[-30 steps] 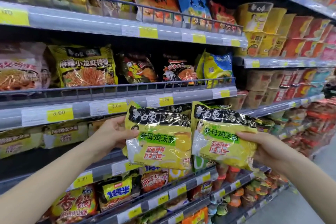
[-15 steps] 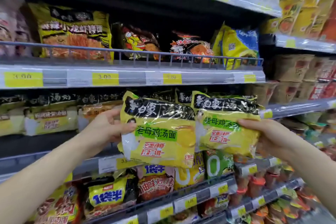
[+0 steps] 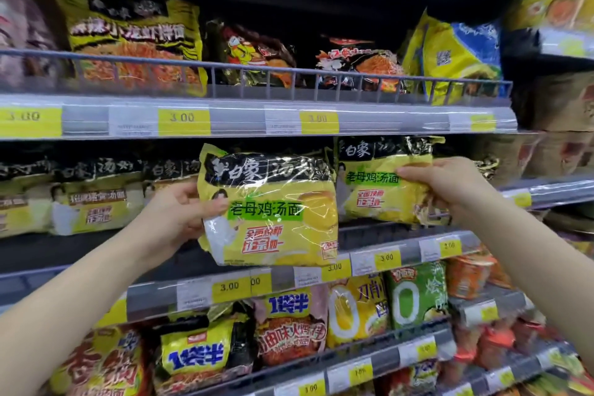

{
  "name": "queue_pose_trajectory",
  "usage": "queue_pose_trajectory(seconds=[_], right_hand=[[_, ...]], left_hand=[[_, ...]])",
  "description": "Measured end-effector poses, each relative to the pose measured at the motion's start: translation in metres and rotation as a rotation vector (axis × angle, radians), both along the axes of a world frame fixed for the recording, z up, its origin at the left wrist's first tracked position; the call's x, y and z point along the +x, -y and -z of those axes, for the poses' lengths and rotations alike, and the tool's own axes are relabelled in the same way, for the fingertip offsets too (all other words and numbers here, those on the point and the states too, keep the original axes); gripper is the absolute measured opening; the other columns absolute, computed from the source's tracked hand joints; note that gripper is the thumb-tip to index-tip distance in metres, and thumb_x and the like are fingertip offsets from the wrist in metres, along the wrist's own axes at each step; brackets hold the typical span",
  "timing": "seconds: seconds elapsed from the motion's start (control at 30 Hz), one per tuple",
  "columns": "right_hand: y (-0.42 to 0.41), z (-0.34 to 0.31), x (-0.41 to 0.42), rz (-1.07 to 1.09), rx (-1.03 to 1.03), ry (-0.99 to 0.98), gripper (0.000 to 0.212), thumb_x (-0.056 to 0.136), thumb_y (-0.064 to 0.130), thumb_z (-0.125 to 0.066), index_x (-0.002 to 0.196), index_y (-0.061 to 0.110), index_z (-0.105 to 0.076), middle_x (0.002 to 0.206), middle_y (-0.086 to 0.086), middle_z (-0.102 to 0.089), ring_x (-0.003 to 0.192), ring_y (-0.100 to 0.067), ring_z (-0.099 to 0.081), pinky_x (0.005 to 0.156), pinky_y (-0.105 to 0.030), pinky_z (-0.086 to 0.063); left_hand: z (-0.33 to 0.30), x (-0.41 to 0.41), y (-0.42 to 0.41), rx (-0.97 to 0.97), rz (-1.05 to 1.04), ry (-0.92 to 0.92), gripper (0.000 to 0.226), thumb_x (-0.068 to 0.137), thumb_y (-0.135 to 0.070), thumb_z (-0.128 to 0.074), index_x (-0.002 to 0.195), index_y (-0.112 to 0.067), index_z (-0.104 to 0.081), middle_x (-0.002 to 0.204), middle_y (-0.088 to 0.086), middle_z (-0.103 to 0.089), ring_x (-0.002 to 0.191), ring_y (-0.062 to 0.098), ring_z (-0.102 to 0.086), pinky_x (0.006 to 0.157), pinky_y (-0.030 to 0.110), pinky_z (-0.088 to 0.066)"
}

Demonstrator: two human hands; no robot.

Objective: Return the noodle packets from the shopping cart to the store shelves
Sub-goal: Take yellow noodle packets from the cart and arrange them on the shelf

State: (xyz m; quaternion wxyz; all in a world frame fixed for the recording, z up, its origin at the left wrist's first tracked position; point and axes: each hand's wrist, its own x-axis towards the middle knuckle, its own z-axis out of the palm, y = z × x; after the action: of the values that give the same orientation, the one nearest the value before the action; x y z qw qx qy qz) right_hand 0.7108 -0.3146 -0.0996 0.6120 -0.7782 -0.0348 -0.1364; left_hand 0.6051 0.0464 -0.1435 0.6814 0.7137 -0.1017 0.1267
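Note:
I hold two yellow noodle packets with black tops before the store shelves. My left hand (image 3: 180, 219) grips the nearer packet (image 3: 273, 206) by its left edge, upright, in front of the middle shelf (image 3: 225, 291). My right hand (image 3: 450, 190) pinches the second packet (image 3: 376, 183) at its right side; this one is farther in, under the upper shelf's edge (image 3: 244, 119) and above the middle shelf's deck. Matching yellow packets (image 3: 93, 202) stand in a row on that shelf to the left.
The upper shelf carries assorted noodle packets (image 3: 135, 42) behind a wire rail. Below the middle shelf stand more packets (image 3: 289, 328) and cup noodles (image 3: 469, 276). Yellow price tags line each shelf edge. A dark gap (image 3: 64, 251) lies on the middle shelf by my left wrist.
Both hands rose and pushed toward the middle shelf. The right packet has gone deeper, under the upper shelf's edge. The left packet stays in front of the shelf.

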Motion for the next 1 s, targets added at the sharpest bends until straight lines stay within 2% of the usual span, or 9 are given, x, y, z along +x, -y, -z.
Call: queue_pose_trajectory(seconds=[0.17,0.23,0.33,0.47,0.57,0.63,0.7,0.83,1.0], right_hand=[[-0.007,-0.005,0.013,0.000,-0.078,0.005,0.027,0.068,0.021,-0.083,0.078,0.003,-0.065,0.046,-0.002,-0.058,0.030,-0.010,-0.050,0.031,-0.013,-0.032],[-0.010,-0.003,0.018,-0.008,-0.119,0.007,0.024,0.070,0.021,-0.082,0.073,0.003,-0.065,0.056,-0.005,-0.061,0.036,-0.012,-0.054,0.034,-0.017,-0.038],[-0.015,0.003,0.026,-0.020,-0.140,0.003,0.019,0.073,0.018,-0.080,0.069,0.007,-0.066,0.055,-0.005,-0.063,0.039,-0.014,-0.057,0.038,-0.020,-0.042],[-0.027,0.010,0.033,-0.001,-0.252,0.017,0.019,0.075,0.019,-0.078,0.075,0.006,-0.064,0.061,-0.005,-0.060,0.036,-0.011,-0.054,0.028,-0.013,-0.033],[-0.035,0.013,0.036,0.017,-0.339,0.028,0.023,0.078,0.022,-0.076,0.074,0.008,-0.057,0.063,-0.002,-0.054,0.053,-0.017,-0.050,0.039,-0.021,-0.037],[-0.038,0.015,0.038,0.048,-0.371,0.009,0.028,0.081,0.025,-0.074,0.083,0.005,-0.053,0.063,-0.003,-0.049,0.057,-0.021,-0.049,0.047,-0.025,-0.033],[-0.038,0.018,0.040,0.092,-0.409,-0.030,0.034,0.083,0.027,-0.072,0.090,0.007,-0.046,0.061,-0.004,-0.045,0.053,-0.018,-0.044,0.045,-0.025,-0.030],[-0.036,0.025,0.044,0.215,-0.581,0.030,0.046,0.081,0.032,-0.072,0.058,0.011,-0.038,0.050,-0.002,-0.040,0.045,-0.016,-0.038,0.042,-0.025,-0.026],[-0.042,0.035,0.038,0.314,-0.832,0.162,0.045,0.086,0.027,-0.066,0.055,0.012,-0.037,0.054,-0.005,-0.043,0.051,-0.022,-0.047,0.056,-0.033,-0.044]], left_hand=[[-0.003,0.002,0.001,-0.045,-0.020,-0.014,0.064,0.029,-0.044,-0.093,0.085,-0.019,-0.074,0.091,0.023,-0.068,0.089,0.036,-0.057,0.089,0.051,-0.037],[-0.004,0.001,0.003,-0.054,-0.020,-0.023,0.064,0.030,-0.044,-0.093,0.084,-0.017,-0.074,0.098,0.031,-0.063,0.091,0.038,-0.053,0.090,0.052,-0.036],[-0.004,0.002,0.006,-0.057,-0.035,-0.024,0.063,0.033,-0.037,-0.092,0.089,-0.014,-0.073,0.109,0.039,-0.058,0.093,0.040,-0.053,0.093,0.055,-0.035],[-0.004,0.008,0.003,-0.029,-0.048,0.004,0.069,0.046,-0.026,-0.083,0.108,-0.005,-0.060,0.099,0.023,-0.070,0.083,0.032,-0.065,0.082,0.044,-0.045],[-0.004,0.011,0.003,-0.013,-0.057,0.007,0.055,0.053,-0.008,-0.082,0.105,-0.009,-0.062,0.088,0.009,-0.075,0.074,0.024,-0.069,0.078,0.039,-0.047],[-0.004,0.013,0.003,-0.021,-0.070,0.004,0.047,0.054,-0.007,-0.082,0.097,-0.015,-0.065,0.086,0.007,-0.075,0.074,0.023,-0.068,0.076,0.038,-0.046],[-0.003,0.014,0.003,-0.037,-0.073,0.001,0.038,0.054,-0.014,-0.079,0.090,-0.018,-0.068,0.085,0.006,-0.075,0.072,0.021,-0.068,0.075,0.037,-0.046],[-0.001,0.016,0.004,-0.024,-0.070,-0.008,0.033,0.055,-0.008,-0.081,0.083,-0.024,-0.073,0.088,0.009,-0.074,0.077,0.027,-0.066,0.077,0.038,-0.045],[0.000,0.019,0.006,-0.021,-0.080,-0.010,0.036,0.054,-0.014,-0.083,0.088,-0.022,-0.072,0.094,0.013,-0.073,0.083,0.031,-0.064,0.078,0.039,-0.047]])
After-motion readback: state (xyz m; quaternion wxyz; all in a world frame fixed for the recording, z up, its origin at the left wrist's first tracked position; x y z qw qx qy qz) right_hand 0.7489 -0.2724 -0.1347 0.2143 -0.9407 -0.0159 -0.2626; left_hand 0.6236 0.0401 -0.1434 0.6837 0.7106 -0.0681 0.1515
